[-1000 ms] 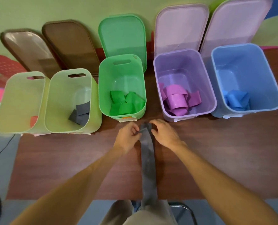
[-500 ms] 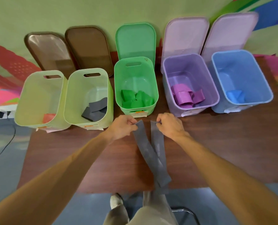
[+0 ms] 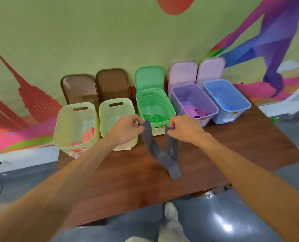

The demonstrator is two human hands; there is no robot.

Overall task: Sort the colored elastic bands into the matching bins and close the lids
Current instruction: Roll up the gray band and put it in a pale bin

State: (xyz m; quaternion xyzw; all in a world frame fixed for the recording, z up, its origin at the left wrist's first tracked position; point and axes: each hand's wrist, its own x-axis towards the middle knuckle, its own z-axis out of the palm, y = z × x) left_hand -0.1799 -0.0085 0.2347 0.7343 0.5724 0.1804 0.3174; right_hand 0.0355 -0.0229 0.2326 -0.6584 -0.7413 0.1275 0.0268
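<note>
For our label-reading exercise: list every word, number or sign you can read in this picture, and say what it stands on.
No text here is readable.
Sticker on the blue bin: too blurred to read.
Stickers on the other bins' fronts: also too blurred.

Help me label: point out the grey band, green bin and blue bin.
grey band (image 3: 162,154), head view, where its strands cross.
green bin (image 3: 152,103), head view, inner back wall.
blue bin (image 3: 218,88), head view, inner back wall.
</note>
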